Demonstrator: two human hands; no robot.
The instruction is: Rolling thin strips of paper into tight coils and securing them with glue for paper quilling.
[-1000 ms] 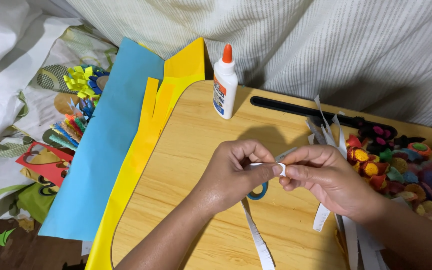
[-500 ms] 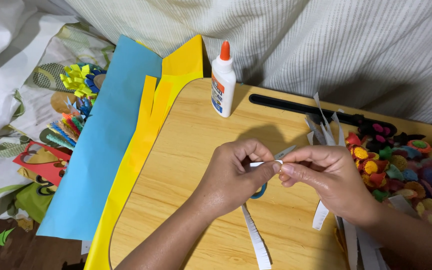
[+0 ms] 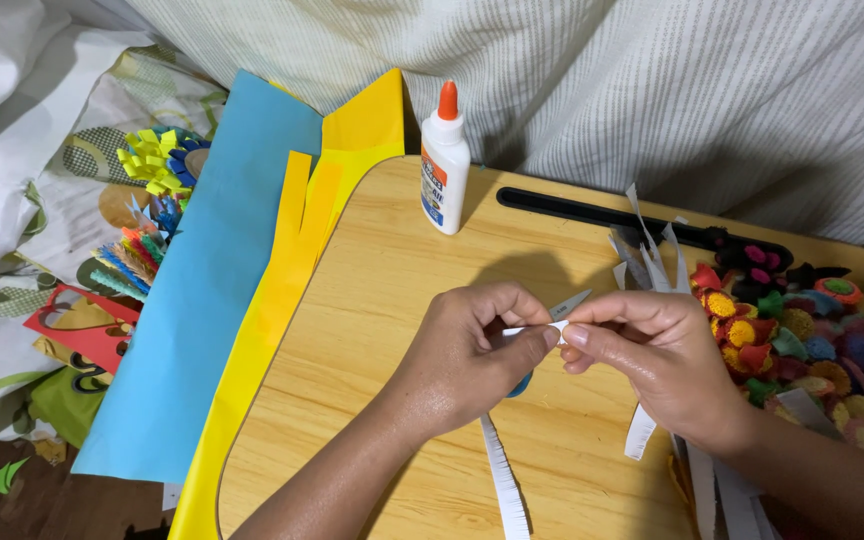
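The left hand (image 3: pixel 477 345) and the right hand (image 3: pixel 652 345) meet over the middle of the desk (image 3: pixel 382 300), each closed in a fingertip pinch on the same white fringed paper strip (image 3: pixel 504 480). The strip's top end sits between the 2 thumbs and forefingers, curled into a small tight coil (image 3: pixel 557 325); its long tail hangs down past the left wrist toward the near edge of the desk. A bit of blue (image 3: pixel 522 383) peeks out under the left palm; what it is cannot be told.

To roll well, as I judge it, the left hand should hold the coil firm while the right hand feeds and turns it, keeping the uncut edge level so the layers stack flush, and keeping steady tension so the coil does not spring loose.

Just right of the right hand lie several more white strips (image 3: pixel 642 432), too overlapped to count exactly. Beyond them, further right, is a heap of finished paper flowers (image 3: pixel 802 340), too many to count. Ahead of the left hand stands 1 glue bottle (image 3: pixel 445 165) with an orange cap, and 1 black bar (image 3: pixel 602 214) lies ahead of the right. Left of the left hand are 1 yellow sheet (image 3: pixel 292 290), 1 blue sheet (image 3: pixel 202 300), then fringed flowers (image 3: pixel 157 165) and 1 red cut-out (image 3: pixel 82 330) on the bed.
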